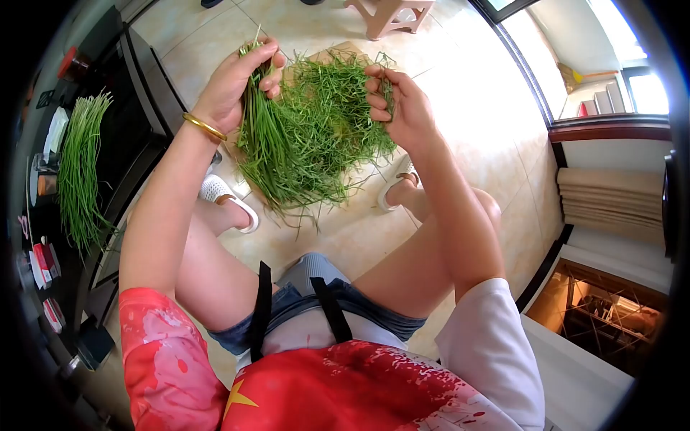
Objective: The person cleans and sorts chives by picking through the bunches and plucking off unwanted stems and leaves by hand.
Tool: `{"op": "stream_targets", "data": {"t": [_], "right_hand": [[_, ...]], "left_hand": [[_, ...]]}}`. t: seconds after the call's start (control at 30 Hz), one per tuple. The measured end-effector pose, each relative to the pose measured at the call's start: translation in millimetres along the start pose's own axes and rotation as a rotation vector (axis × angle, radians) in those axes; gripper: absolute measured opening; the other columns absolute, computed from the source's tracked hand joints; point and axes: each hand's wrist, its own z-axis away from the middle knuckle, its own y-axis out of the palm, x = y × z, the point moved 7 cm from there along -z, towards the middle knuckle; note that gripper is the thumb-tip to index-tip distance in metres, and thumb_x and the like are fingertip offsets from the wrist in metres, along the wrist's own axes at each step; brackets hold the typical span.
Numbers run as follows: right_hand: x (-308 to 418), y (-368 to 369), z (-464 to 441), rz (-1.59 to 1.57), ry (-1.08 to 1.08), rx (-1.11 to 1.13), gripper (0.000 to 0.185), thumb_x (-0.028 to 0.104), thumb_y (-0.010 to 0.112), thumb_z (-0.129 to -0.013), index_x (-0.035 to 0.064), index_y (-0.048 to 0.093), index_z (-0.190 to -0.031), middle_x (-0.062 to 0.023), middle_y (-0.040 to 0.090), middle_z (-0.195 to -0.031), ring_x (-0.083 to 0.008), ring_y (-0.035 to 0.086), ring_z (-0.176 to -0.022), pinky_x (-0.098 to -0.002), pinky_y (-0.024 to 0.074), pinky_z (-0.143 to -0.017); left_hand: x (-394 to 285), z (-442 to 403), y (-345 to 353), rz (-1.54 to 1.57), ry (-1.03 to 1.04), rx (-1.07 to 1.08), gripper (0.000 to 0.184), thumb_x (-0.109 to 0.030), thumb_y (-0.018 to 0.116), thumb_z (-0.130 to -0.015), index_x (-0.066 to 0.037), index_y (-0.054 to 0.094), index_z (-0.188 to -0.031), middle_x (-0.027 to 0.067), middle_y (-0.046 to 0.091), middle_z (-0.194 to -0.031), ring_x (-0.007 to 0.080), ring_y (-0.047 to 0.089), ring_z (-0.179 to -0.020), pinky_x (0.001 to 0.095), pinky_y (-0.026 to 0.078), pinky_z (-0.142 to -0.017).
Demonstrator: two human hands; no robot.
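Note:
A bundle of long green stalks hangs from my left hand, whose fingers are wrapped round its pale upper ends. My right hand is raised to the right of it, fingers curled in on a few thin green bits. Between and below both hands a loose, tangled heap of green stalks lies on the floor, partly over a tan sheet. The lower ends of the held bundle reach down to the left side of the heap. The two hands are apart.
Another bundle of green stalks lies on the dark cabinet at the left, near a jar with a red lid and small boxes. A pink plastic stool stands beyond the heap. My feet in white shoes flank the heap.

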Motion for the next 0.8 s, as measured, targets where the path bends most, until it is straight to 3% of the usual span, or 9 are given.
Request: {"op": "stream_targets", "data": {"t": [0.17, 0.23, 0.43, 0.57, 0.63, 0.67, 0.73, 0.8], "right_hand": [[-1.7, 1.5, -9.9, -0.158, -0.045, 0.061, 0.028, 0.023, 0.037, -0.098, 0.0015, 0.051, -0.109, -0.0074, 0.056, -0.091, -0.0162, 0.051, -0.076, -0.0275, 0.0422, -0.062], [2.9, 3.8, -10.7, -0.173, -0.116, -0.058, 0.031, 0.024, 0.034, -0.099, 0.0003, 0.049, -0.112, -0.0132, 0.059, -0.103, -0.0227, 0.057, -0.089, -0.0331, 0.0477, -0.076], [6.7, 21.2, -16.0, -0.243, -0.166, 0.016, 0.033, 0.023, 0.035, -0.099, -0.0003, 0.047, -0.118, -0.0169, 0.059, -0.112, -0.0288, 0.058, -0.100, -0.0399, 0.0462, -0.090], [16.7, 23.7, -19.0, -0.092, -0.200, -0.006, 0.038, 0.024, 0.032, -0.100, -0.0019, 0.049, -0.123, -0.0161, 0.060, -0.112, -0.0234, 0.059, -0.103, -0.0343, 0.0494, -0.085], [38.2, 13.3, -15.3, 0.565, -0.336, -0.253, 0.035, 0.022, 0.040, -0.098, -0.0023, 0.055, -0.118, -0.0101, 0.061, -0.099, -0.0133, 0.055, -0.086, -0.0268, 0.0480, -0.068], [40.8, 8.1, -15.4, 0.568, -0.340, -0.253, 0.035, 0.022, 0.040, -0.098, -0.0023, 0.055, -0.118, -0.0101, 0.061, -0.099, -0.0133, 0.055, -0.086, -0.0268, 0.0480, -0.068], [37.0, 3.6, -17.1, 0.430, -0.269, -0.189, 0.033, 0.017, 0.043, -0.097, -0.0028, 0.057, -0.118, -0.0044, 0.056, -0.088, -0.0072, 0.046, -0.071, -0.0211, 0.0394, -0.055], [35.7, 10.1, -12.5, 0.341, -0.235, -0.152, 0.033, 0.015, 0.043, -0.095, -0.0033, 0.057, -0.118, -0.0029, 0.054, -0.085, -0.0073, 0.042, -0.068, -0.0207, 0.0368, -0.054]], "left_hand": [[24.5, -3.2, 9.3, 0.012, -0.134, 0.097, 0.022, -0.028, 0.056, -0.094, -0.007, 0.049, -0.096, -0.0053, 0.041, -0.066, 0.0055, 0.041, -0.058, 0.0220, 0.040, -0.055], [32.5, -3.2, 15.2, -0.006, -0.160, 0.099, 0.023, -0.030, 0.057, -0.094, -0.008, 0.049, -0.094, -0.0063, 0.039, -0.063, 0.0051, 0.042, -0.057, 0.0213, 0.039, -0.054], [55.0, 1.7, 33.5, -0.206, -0.226, 0.035, 0.021, -0.025, 0.063, -0.090, -0.008, 0.053, -0.098, -0.0070, 0.043, -0.062, 0.0033, 0.042, -0.052, 0.0189, 0.037, -0.049], [54.8, -5.2, 31.7, -0.153, -0.179, -0.012, 0.022, -0.023, 0.065, -0.089, -0.008, 0.054, -0.100, -0.0074, 0.044, -0.064, 0.0026, 0.041, -0.052, 0.0195, 0.036, -0.049], [50.0, -9.1, 28.4, -0.148, -0.145, -0.033, 0.022, -0.023, 0.065, -0.089, -0.008, 0.055, -0.101, -0.0074, 0.044, -0.064, 0.0024, 0.040, -0.052, 0.0195, 0.036, -0.049], [45.7, -10.8, 26.9, -0.143, -0.110, -0.054, 0.022, -0.023, 0.065, -0.089, -0.008, 0.056, -0.101, -0.0075, 0.044, -0.065, 0.0021, 0.040, -0.052, 0.0195, 0.036, -0.050], [42.0, -11.7, 27.2, -0.147, -0.096, -0.057, 0.022, -0.023, 0.065, -0.089, -0.007, 0.057, -0.102, -0.0076, 0.044, -0.065, 0.0020, 0.040, -0.053, 0.0194, 0.035, -0.050], [38.2, -11.4, 28.7, -0.147, -0.086, -0.063, 0.023, -0.023, 0.064, -0.089, -0.007, 0.058, -0.104, -0.0076, 0.043, -0.066, 0.0019, 0.039, -0.053, 0.0192, 0.035, -0.050]]}}
